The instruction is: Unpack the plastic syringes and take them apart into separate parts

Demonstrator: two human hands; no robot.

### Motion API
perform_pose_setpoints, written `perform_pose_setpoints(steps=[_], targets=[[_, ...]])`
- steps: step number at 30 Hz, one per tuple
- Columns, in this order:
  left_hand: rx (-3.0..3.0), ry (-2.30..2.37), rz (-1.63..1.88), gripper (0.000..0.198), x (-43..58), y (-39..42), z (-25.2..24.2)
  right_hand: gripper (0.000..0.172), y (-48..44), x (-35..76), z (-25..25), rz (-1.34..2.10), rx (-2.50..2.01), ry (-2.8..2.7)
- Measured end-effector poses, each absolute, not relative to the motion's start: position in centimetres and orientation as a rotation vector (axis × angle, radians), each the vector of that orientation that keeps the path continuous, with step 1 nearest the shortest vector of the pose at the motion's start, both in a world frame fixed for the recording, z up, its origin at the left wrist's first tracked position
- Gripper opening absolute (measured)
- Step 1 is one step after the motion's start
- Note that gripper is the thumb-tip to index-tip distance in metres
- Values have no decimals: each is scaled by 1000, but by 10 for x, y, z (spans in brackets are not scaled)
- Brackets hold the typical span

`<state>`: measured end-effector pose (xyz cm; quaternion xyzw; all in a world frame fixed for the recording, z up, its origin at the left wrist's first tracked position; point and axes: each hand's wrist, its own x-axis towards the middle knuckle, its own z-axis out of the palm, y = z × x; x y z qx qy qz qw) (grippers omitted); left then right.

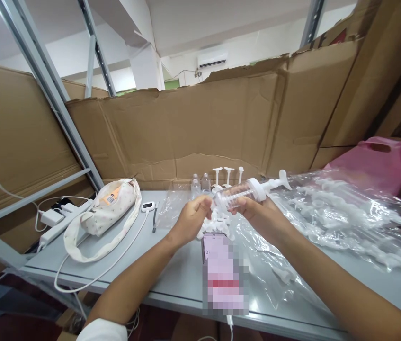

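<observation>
A clear plastic bottle (pixel 237 193) with a white collar and a white plunger handle lies tilted in the air between my hands, its handle pointing up to the right. My right hand (pixel 262 215) is closed around the bottle from below, near the collar. My left hand (pixel 191 220) is closed at the bottle's other end, thumb on top; its fingertips are partly hidden. Under the hands is a pile of small white plastic parts (pixel 218 225). Behind them stand several white plunger pieces (pixel 227 176) and small clear bottles (pixel 205 183).
A phone (pixel 219 270) with a cable lies at the table's front. To the right are clear bags of white parts (pixel 356 208) and a pink bag (pixel 370 163). On the left are a cloth bag (pixel 111 208), a small white device (pixel 148 207) and a power strip (pixel 61 222). Cardboard (pixel 186 128) walls the back.
</observation>
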<state>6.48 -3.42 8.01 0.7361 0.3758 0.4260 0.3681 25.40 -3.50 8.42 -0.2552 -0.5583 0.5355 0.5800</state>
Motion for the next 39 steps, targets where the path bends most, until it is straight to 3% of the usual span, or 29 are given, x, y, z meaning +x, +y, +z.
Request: perform_pose_setpoints(steps=[2, 7, 13, 15, 20, 24, 27, 31, 33, 39], targets=[[2017, 1058, 1252, 35, 65, -35, 81, 21, -32, 255, 85, 1280, -595, -1251], [2130, 1115, 1252, 22, 67, -30, 84, 23, -24, 256, 83, 1360, -624, -1159], [1708, 985, 991, 58, 68, -7, 78, 21, -20, 253, 75, 1263, -632, -1306], [1649, 980, 979, 62, 68, -3, 77, 20, -21, 252, 76, 1231, -650, -1407], [1731, 847, 1357, 39, 71, -4, 76, 22, -15, 249, 88, 1282, -612, -1285], [1823, 857, 1431, 29, 74, -7, 77, 25, -11, 251, 93, 1350, -603, -1196], [1835, 891, 1344, 28, 73, -5, 78, 25, -10, 254, 89, 1379, -612, -1165], [1560, 851, 938, 48, 69, 4, 80, 25, -10, 259, 81, 1308, -596, -1315], [1446, 810, 804, 49, 67, 9, 81, 25, -10, 262, 79, 1223, -627, -1455], [1489, 883, 798, 50, 67, 16, 79, 29, -8, 270, 75, 1089, -752, -1543]])
